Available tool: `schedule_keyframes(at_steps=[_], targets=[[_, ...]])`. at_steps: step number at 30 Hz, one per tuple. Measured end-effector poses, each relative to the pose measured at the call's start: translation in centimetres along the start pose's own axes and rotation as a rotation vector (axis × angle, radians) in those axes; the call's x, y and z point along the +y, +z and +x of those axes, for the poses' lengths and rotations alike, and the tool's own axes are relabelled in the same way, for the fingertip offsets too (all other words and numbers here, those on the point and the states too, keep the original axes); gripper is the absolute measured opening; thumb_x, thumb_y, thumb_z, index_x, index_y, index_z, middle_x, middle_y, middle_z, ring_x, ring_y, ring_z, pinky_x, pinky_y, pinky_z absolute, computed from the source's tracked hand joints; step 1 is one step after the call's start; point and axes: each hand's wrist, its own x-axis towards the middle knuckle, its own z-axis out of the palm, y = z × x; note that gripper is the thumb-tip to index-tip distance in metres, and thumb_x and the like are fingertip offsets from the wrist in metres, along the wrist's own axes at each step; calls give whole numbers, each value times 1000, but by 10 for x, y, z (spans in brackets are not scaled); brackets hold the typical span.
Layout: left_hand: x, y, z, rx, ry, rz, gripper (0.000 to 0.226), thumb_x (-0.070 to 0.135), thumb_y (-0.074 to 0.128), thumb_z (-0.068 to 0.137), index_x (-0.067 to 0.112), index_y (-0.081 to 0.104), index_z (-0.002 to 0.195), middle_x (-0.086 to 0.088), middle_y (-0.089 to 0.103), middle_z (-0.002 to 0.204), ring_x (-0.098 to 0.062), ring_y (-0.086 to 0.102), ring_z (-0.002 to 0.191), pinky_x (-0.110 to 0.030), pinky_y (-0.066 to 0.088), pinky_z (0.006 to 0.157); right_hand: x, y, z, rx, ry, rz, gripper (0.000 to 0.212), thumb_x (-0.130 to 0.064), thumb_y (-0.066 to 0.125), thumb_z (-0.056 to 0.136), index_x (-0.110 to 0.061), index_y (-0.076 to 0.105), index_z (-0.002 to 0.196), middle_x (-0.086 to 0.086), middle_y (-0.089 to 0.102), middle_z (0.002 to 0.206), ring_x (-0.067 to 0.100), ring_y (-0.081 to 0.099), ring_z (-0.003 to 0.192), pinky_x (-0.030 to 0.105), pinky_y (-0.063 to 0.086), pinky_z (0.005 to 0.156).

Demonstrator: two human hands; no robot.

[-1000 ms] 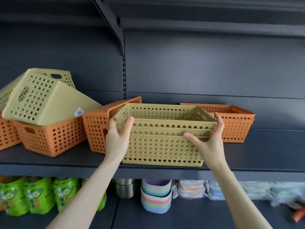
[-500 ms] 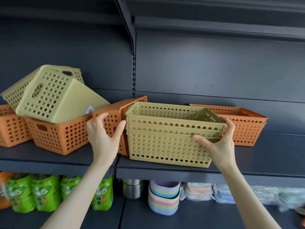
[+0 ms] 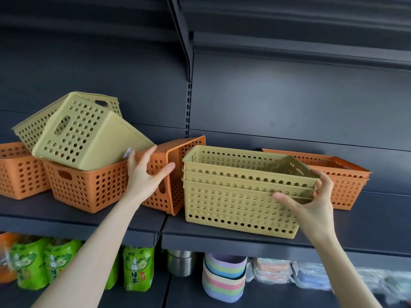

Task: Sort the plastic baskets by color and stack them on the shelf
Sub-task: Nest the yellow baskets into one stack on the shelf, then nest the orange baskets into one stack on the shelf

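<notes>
A stack of three nested yellow baskets (image 3: 235, 196) stands on the dark shelf (image 3: 367, 223). My right hand (image 3: 311, 201) grips the stack's right end. My left hand (image 3: 145, 174) is open, fingers spread, against an orange basket lying on its side (image 3: 178, 161). Left of it an upright orange basket (image 3: 89, 185) carries a tilted yellow basket (image 3: 89, 134), with another yellow basket (image 3: 31, 127) behind. One more orange basket (image 3: 17, 170) sits at far left. Stacked orange baskets (image 3: 347, 183) stand at the right.
A shelf upright (image 3: 188, 112) divides the back panel. On the shelf below are green drink bottles (image 3: 135, 270), a steel can (image 3: 180, 263), pastel stacked bowls (image 3: 224, 276) and wrapped packs (image 3: 273, 270).
My left hand let go of the yellow stack's left end and moved left to the tipped orange basket. The right hand stays on the stack. My view shifted leftward.
</notes>
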Motion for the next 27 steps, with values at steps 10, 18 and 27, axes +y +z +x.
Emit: schedule_keyframes(at_steps=[10, 18, 27], targets=[[21, -15, -14, 223, 129, 20, 64, 36, 84, 59, 33, 58, 118, -10, 24, 141, -26, 32, 128, -28, 28, 101, -4, -2, -2, 0, 19, 13, 93, -35, 83, 52, -27, 32, 130, -18, 54, 105, 3, 58, 94, 30, 50, 75], [62, -50, -24, 334, 529, 59, 72, 57, 76, 55, 22, 60, 116, -16, 22, 144, -23, 22, 136, -26, 19, 112, -7, 1, -3, -22, 23, 41, 90, -36, 84, 51, -30, 34, 126, -17, 57, 106, 5, 60, 94, 32, 50, 75], [90, -85, -23, 285, 813, 270, 66, 41, 84, 55, 16, 65, 113, -26, 18, 148, -18, 10, 142, -25, 8, 116, -15, 39, -4, -120, 27, 121, 91, -26, 86, 57, -29, 31, 129, -17, 57, 104, -1, 59, 94, 22, 48, 74]])
